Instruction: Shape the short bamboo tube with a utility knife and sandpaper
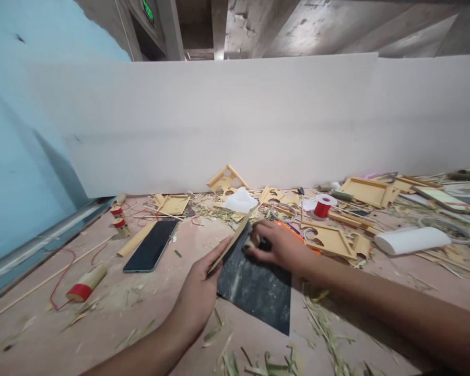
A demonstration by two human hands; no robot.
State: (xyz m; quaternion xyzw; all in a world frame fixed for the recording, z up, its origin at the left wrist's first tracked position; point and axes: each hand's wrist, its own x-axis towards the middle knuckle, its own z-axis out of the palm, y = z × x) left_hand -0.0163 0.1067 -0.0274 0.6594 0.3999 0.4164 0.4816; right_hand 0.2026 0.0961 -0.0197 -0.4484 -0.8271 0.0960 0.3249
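Two hands: left hand (pixel 201 292) pins sandpaper (pixel 254 284); right hand (pixel 279 246) atop it.

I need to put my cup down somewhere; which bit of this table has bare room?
The barest patch is on the near left, between the phone, the red-wrapped bamboo tube and the left hand, with only thin shavings. The far side from the red thread spool to the white cylinder is crowded with wooden pieces.

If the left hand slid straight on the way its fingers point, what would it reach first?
Probably the bamboo strip already at the left hand's fingertips, lying along the dark sandpaper sheet's edge. Beyond that, the white crumpled piece, though depth is unclear.
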